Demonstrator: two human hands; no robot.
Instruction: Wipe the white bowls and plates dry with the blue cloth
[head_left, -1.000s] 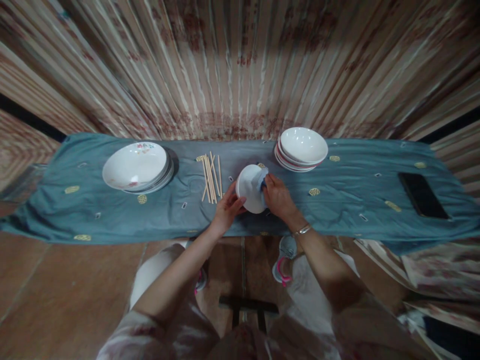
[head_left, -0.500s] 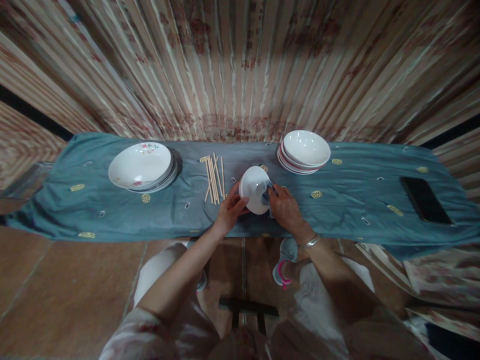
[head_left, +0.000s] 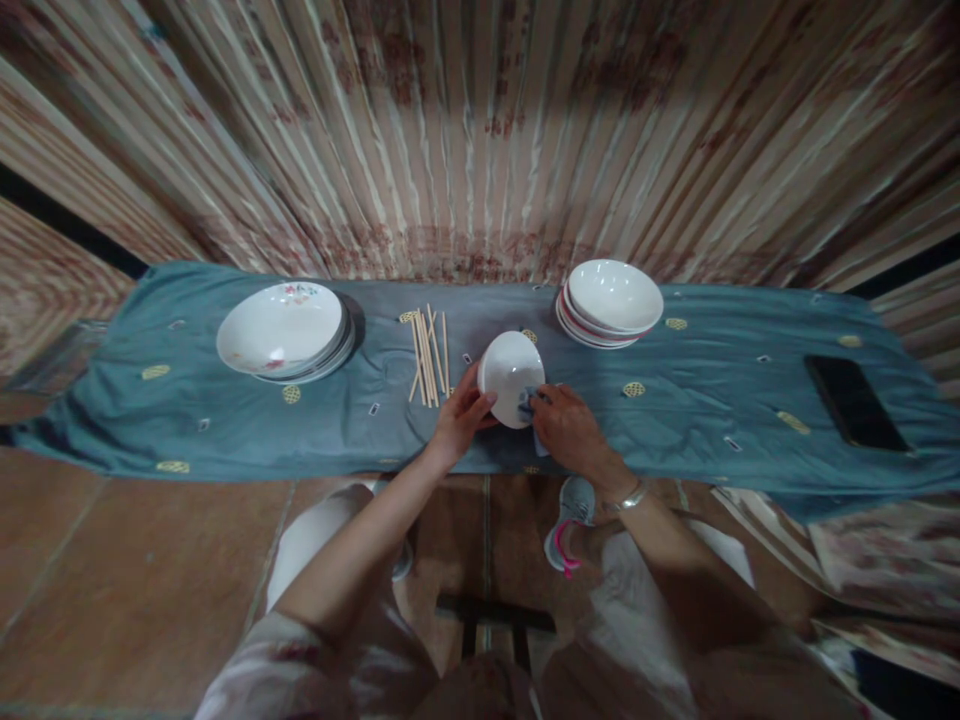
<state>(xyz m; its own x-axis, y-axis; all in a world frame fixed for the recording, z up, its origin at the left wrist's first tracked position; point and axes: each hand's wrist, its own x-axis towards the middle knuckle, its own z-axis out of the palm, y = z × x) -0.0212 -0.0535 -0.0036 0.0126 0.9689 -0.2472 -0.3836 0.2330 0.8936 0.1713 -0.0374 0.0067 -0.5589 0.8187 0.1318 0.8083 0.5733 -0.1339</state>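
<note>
A white bowl (head_left: pixel 510 372) is tilted up over the near middle of the table, its hollow side facing me. My left hand (head_left: pixel 463 412) grips its left rim, the thumb over the edge and the other fingers behind. In my right hand (head_left: pixel 564 420) is a bluish-grey cloth (head_left: pixel 531 398), bunched under closed fingers and pressed to the lower right of the bowl's inside. A fold of the cloth hangs below that hand. Left of the bowl lie several light wooden chopsticks (head_left: pixel 429 358).
A stack of flower-patterned plates (head_left: pixel 277 330) stands at the left, and a stack of white bowls (head_left: pixel 613 298) at the back right. A black phone (head_left: pixel 853 402) lies far right on the teal tablecloth (head_left: pixel 705 400). A pleated curtain (head_left: pixel 480 150) hangs behind the table.
My right hand has slid the cloth slightly down along the bowl's right inside. My left hand keeps its hold, and the bowl has hardly moved.
</note>
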